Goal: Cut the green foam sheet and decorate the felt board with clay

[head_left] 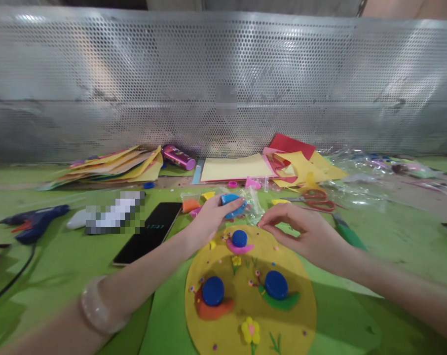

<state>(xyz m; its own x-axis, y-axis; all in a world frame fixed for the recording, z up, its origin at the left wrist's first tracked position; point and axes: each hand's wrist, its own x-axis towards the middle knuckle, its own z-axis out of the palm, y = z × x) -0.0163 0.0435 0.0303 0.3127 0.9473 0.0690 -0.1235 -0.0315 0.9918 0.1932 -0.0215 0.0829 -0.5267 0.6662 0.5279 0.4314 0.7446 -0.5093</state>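
Note:
My left hand (218, 214) grips a blue lump of modelling clay (234, 206) in clear plastic, above the far edge of a round yellow board (251, 264). Just to its right, my right hand (297, 229) is pinched, thumb against fingertips; anything between them is too small to make out. On the board are three clay snails with blue bottle-cap shells: a pink one (240, 248), an orange one (216, 309) and a green one (282, 301). A yellow clay flower (250, 330) lies nearest me. Orange clay (190, 205) in plastic rests left of the blue lump.
A phone (149, 234) and a blue glue gun (42, 219) lie left. Orange-handled scissors (317, 199) and a green-handled knife (347, 232) are at right. Paper sheets (116, 170), a purple can (179, 157) and plastic bags (356, 172) line the perforated metal panel (223, 64).

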